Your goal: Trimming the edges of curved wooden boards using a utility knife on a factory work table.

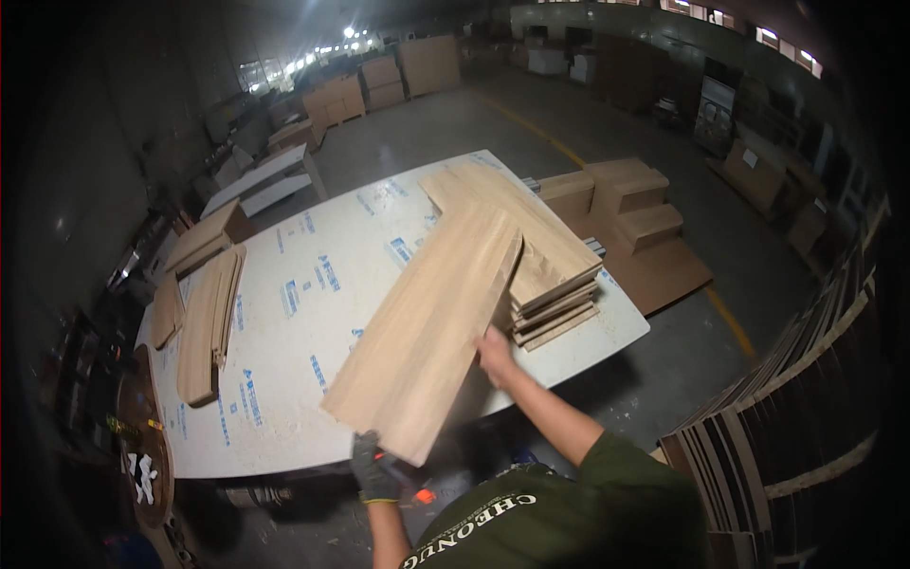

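Observation:
A long light wood-grain board (427,322) lies slantwise over the white table, its far end resting on a stack of similar boards (559,294). My left hand (373,465), in a grey glove, grips the board's near left corner at the table's front edge. With my bare right hand (494,357) I hold its right long edge, beside the stack; the fingertips under the board are hidden. Something small and orange (424,496) shows below the board, close to my left hand.
The white table (284,379) carries blue printed marks. More wood pieces (213,318) lie at its left end. Past the right edge, wooden panels and boxes (630,194) sit on a brown board. Upright panels (730,465) stand at the lower right, and stacked cartons (379,81) are far back.

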`<control>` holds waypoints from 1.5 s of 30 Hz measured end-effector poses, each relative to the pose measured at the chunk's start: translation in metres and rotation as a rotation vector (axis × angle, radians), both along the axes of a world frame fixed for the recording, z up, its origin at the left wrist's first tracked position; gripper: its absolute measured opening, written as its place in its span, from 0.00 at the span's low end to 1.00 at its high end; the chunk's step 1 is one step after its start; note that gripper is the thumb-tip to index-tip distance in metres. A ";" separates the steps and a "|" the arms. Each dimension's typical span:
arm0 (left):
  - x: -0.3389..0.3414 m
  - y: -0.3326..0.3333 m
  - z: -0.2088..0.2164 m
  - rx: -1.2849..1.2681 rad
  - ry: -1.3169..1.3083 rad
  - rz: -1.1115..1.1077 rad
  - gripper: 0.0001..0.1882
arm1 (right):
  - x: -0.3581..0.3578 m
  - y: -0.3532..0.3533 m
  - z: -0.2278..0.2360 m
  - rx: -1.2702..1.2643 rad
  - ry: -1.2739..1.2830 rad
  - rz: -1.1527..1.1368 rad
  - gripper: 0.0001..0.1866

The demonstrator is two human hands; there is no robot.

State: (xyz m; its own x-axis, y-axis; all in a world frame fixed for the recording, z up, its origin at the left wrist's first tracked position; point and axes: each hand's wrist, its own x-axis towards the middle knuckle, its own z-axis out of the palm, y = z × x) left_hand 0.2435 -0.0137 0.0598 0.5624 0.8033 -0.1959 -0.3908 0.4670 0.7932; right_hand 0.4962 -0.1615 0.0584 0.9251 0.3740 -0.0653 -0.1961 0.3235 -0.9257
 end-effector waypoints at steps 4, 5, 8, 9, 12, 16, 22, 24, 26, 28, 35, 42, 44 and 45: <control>0.064 -0.054 0.004 0.476 0.409 -0.259 0.08 | -0.051 -0.047 -0.028 0.093 0.023 0.227 0.30; 0.076 -0.058 0.004 0.489 0.470 -0.282 0.10 | -0.046 -0.072 -0.020 0.081 0.105 0.218 0.31; 0.098 -0.075 -0.001 0.324 0.226 -0.219 0.22 | -0.026 -0.142 -0.004 -0.004 0.153 0.020 0.33; 0.108 -0.076 0.006 0.296 0.227 -0.241 0.27 | -0.020 -0.158 -0.001 0.028 0.144 -0.102 0.33; 0.153 -0.107 0.046 0.562 0.508 -0.356 0.38 | 0.011 -0.200 -0.002 0.093 0.055 -0.345 0.31; 0.197 -0.140 0.036 0.763 0.600 -0.572 0.38 | 0.067 -0.229 -0.017 -0.298 -0.389 -0.592 0.25; 0.264 -0.136 0.022 0.984 0.559 -0.440 0.39 | 0.187 -0.222 -0.053 -0.596 -0.672 -0.630 0.26; 0.297 -0.135 0.016 1.031 0.532 -0.371 0.37 | 0.222 -0.227 -0.059 -0.464 -0.567 -0.565 0.23; 0.324 -0.122 -0.012 1.151 0.369 -0.315 0.36 | 0.246 -0.225 -0.075 -0.147 -0.525 -0.490 0.21; 0.329 -0.122 0.029 1.026 0.547 -0.603 0.34 | 0.265 -0.232 -0.089 -0.119 -0.347 -0.548 0.22; 0.199 -0.062 0.006 0.267 0.571 -0.490 0.27 | 0.210 -0.206 0.008 -0.475 -0.950 -0.983 0.23; -0.033 0.076 -0.094 -0.284 0.172 0.376 0.15 | 0.116 -0.018 0.049 -0.228 -0.849 -0.166 0.18; -0.054 0.121 -0.069 -0.285 0.083 0.492 0.13 | 0.090 0.041 0.026 -0.225 -0.734 0.174 0.17; -0.064 0.150 -0.059 -0.297 0.100 0.555 0.14 | 0.073 0.067 0.013 -0.272 -0.702 0.332 0.16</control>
